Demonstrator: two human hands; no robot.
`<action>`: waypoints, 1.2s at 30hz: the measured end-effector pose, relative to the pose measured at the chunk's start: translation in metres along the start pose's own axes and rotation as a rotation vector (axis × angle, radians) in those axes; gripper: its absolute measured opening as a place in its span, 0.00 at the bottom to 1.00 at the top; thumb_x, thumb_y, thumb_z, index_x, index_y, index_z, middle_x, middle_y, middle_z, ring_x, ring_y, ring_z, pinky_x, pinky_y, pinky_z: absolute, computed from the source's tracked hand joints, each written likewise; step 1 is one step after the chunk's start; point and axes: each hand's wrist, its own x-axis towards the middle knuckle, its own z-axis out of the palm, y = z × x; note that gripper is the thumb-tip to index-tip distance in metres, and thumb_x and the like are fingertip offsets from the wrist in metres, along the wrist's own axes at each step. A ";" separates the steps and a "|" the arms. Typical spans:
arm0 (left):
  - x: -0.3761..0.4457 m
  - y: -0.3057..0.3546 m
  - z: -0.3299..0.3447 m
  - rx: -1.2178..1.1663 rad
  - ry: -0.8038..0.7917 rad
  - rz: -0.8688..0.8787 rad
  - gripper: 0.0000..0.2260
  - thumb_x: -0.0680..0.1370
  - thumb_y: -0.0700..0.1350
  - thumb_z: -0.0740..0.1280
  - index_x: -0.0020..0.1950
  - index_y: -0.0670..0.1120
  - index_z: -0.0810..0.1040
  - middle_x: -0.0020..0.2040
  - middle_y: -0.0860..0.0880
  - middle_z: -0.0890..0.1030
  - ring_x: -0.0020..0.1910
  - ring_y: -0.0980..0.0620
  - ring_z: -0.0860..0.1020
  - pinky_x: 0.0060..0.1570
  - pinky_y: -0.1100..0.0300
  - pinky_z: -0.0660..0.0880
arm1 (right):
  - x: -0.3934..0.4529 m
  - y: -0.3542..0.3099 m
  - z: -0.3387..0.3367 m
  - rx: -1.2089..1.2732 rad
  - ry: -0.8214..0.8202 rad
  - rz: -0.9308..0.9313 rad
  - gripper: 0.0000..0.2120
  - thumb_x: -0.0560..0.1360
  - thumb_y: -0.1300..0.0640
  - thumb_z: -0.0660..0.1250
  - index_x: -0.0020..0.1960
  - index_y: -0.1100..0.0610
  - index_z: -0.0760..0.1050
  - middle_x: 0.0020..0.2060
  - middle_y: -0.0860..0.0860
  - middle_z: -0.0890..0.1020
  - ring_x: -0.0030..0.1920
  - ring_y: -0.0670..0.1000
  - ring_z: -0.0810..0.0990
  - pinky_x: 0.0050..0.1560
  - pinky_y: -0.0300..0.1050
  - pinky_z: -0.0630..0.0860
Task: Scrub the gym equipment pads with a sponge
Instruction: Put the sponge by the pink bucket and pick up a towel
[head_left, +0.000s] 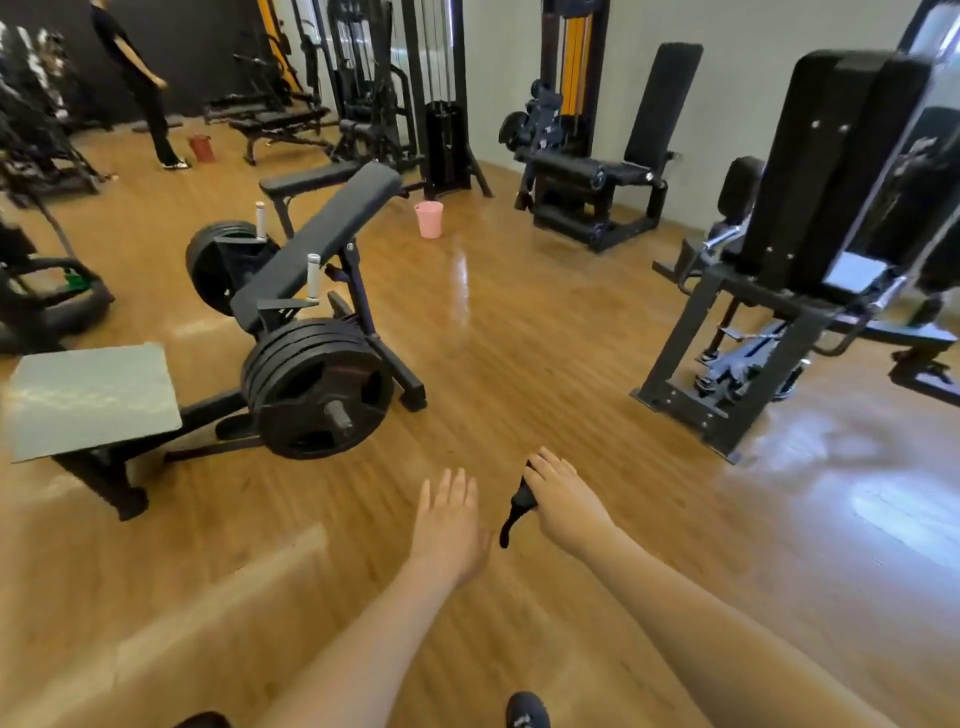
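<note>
My right hand (563, 501) is closed on a dark, limp sponge or cloth (519, 506) that hangs down from its fingers over the wooden floor. Beside it, my left hand (449, 522) is held flat with fingers together and holds nothing. A black padded incline bench (322, 234) with weight plates (319, 387) stands ahead to the left. On the right stands a machine with tall black back pads (831, 150). A leg machine with a black seat pad (662, 98) stands by the far wall.
A pink bucket (429, 219) stands on the floor beyond the bench, and a red bucket (201, 147) further back near a person in black (140, 78). A grey platform (91, 397) is at the left. Wet, glossy floor (857, 493) spreads to the right.
</note>
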 end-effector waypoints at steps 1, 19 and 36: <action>0.029 0.001 -0.009 0.000 -0.011 0.001 0.32 0.82 0.58 0.51 0.78 0.42 0.42 0.79 0.44 0.44 0.77 0.45 0.41 0.74 0.46 0.41 | 0.024 0.016 -0.005 0.003 -0.018 0.005 0.24 0.79 0.61 0.57 0.74 0.58 0.56 0.75 0.54 0.54 0.76 0.54 0.46 0.73 0.49 0.49; 0.553 -0.081 -0.149 -0.068 -0.002 -0.031 0.32 0.82 0.59 0.49 0.78 0.42 0.43 0.79 0.44 0.45 0.77 0.45 0.43 0.75 0.46 0.42 | 0.507 0.251 -0.097 -0.118 -0.033 -0.071 0.27 0.79 0.63 0.57 0.75 0.59 0.51 0.76 0.54 0.50 0.76 0.54 0.43 0.74 0.49 0.44; 1.081 -0.140 -0.289 -0.115 0.049 0.021 0.30 0.83 0.56 0.49 0.78 0.41 0.45 0.79 0.45 0.45 0.77 0.48 0.43 0.75 0.48 0.41 | 0.981 0.495 -0.149 -0.020 0.029 0.025 0.26 0.77 0.66 0.56 0.74 0.59 0.55 0.75 0.54 0.53 0.76 0.54 0.45 0.74 0.49 0.46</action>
